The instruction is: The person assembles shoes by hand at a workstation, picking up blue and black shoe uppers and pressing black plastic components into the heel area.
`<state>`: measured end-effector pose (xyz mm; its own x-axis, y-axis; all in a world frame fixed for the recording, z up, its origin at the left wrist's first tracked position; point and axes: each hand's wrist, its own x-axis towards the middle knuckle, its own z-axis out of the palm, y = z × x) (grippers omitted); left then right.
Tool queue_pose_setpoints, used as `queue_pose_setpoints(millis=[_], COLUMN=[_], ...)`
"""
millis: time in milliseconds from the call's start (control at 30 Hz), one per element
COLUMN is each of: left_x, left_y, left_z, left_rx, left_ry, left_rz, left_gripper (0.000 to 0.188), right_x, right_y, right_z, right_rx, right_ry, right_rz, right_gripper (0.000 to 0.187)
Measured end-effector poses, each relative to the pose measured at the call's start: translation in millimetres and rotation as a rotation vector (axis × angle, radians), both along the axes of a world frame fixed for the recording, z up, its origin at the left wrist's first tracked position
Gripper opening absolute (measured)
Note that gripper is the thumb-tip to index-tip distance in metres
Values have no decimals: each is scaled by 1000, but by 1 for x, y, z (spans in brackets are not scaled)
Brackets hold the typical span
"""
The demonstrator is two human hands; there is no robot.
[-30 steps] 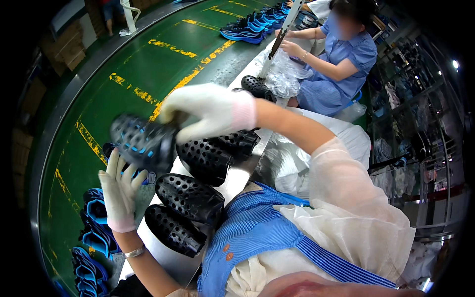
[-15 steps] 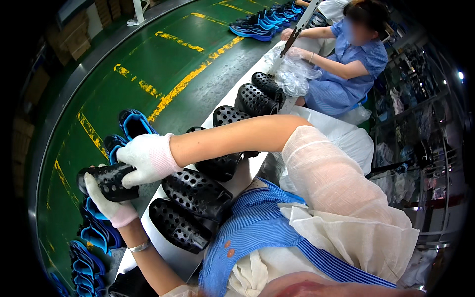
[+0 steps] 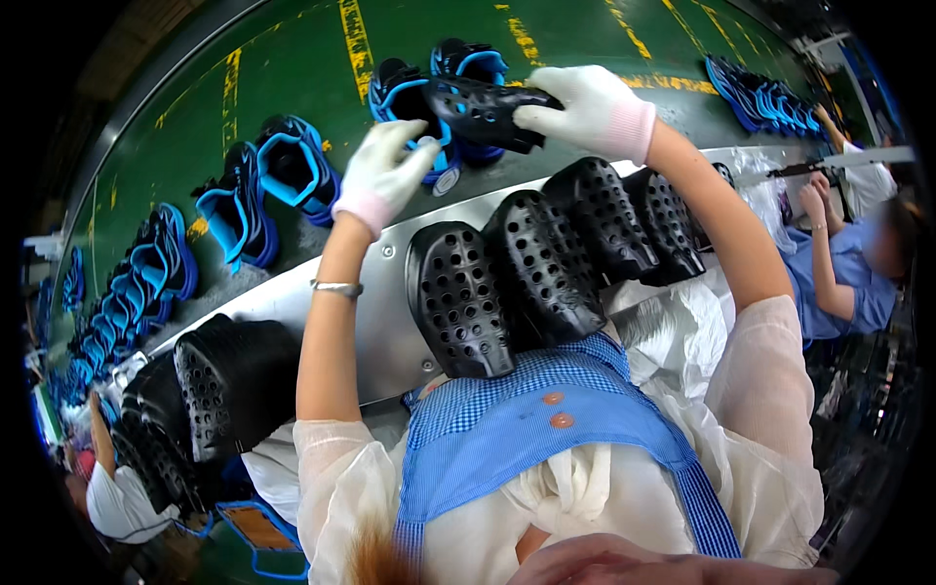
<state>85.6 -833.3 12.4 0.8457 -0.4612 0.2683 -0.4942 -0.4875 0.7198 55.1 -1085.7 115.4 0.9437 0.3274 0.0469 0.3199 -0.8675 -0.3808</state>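
Raised over the far edge of the bench, a black perforated plastic shoe tree (image 3: 483, 112) is gripped at its right end by my right hand (image 3: 595, 112), in a white glove. My left hand (image 3: 380, 175), gloved too, is off the shoe tree. Its thumb and fingers are apart beside a black-and-blue sports shoe (image 3: 395, 90); whether they touch the shoe I cannot tell. A second sports shoe (image 3: 478, 64) stands partly behind the held shoe tree. Several more shoe trees (image 3: 458, 297) lie side by side between my arms.
The metal bench (image 3: 336, 317) runs across in front of me. More shoe trees (image 3: 229, 380) are piled at its left. Blue-lined shoes (image 3: 229, 210) line its far side, others (image 3: 756, 97) stand far right. One co-worker (image 3: 843, 263) sits at right, another (image 3: 127, 492) at left.
The view has swung left. Both hands were on the shoe tree; now my left hand has let go, and my right hand alone holds it above the shoes.
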Motion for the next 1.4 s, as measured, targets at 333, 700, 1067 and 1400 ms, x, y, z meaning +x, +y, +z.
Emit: queue_pose_setpoints(millis=[333, 700, 1067, 1400], left_x=[16, 16, 46, 44], left_y=[-34, -43, -50, -51], left_z=[-46, -42, -29, -35], left_rx=[306, 318, 523, 531], left_ry=[32, 113, 607, 496], left_rz=[2, 39, -76, -122], left_gripper=[29, 31, 41, 43], right_x=[63, 83, 118, 111], right_y=[17, 87, 116, 118], right_z=[-8, -52, -89, -77], right_rx=[-339, -570, -627, -675], right_ry=[238, 170, 177, 248], right_rz=[141, 106, 139, 174], right_gripper=[46, 31, 21, 26])
